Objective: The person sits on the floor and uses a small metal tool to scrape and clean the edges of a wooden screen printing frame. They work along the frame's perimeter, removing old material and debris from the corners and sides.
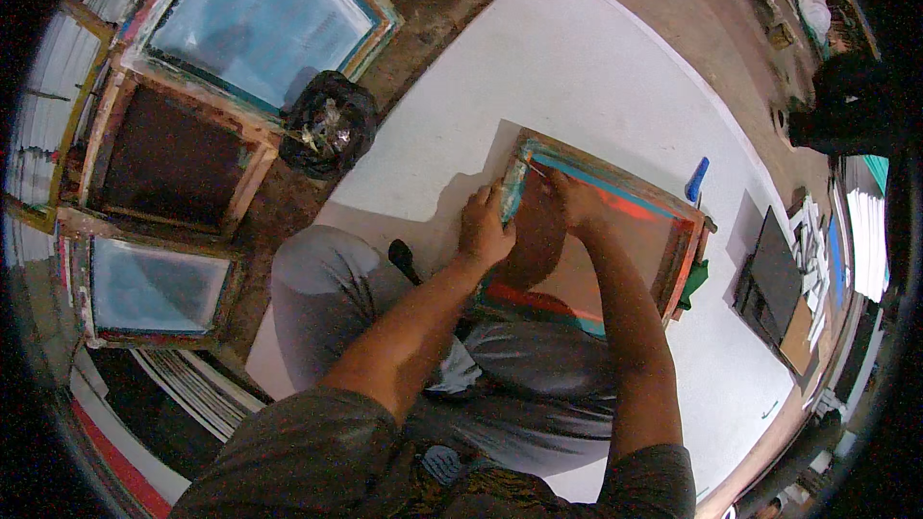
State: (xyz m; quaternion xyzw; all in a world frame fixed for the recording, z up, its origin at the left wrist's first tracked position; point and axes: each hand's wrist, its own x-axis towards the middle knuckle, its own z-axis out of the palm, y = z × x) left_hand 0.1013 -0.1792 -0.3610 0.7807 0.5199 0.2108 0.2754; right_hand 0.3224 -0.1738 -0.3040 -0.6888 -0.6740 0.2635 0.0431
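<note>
A wooden screen-printing frame (678,264) leans tilted over my crossed legs, its brownish mesh edged with blue-green and orange-red. My left hand (486,231) grips the frame's left rail, fingers wrapped round it. Inside the far left corner, my right hand (569,200) is closed close to the mesh. A thin pale sliver shows by its fingertips, too small to name. Shadow darkens the mesh below that hand. Right of the frame lie a blue-handled tool (698,179) and a piece of green cloth or plastic (694,284).
I sit on a large white board (461,86). More screen frames (183,125) stand at the left, beside a black plastic bag (332,125). At the right are a flat black panel (769,274) and white strips (815,259). A dark spoon-shaped thing (402,255) lies by my left knee.
</note>
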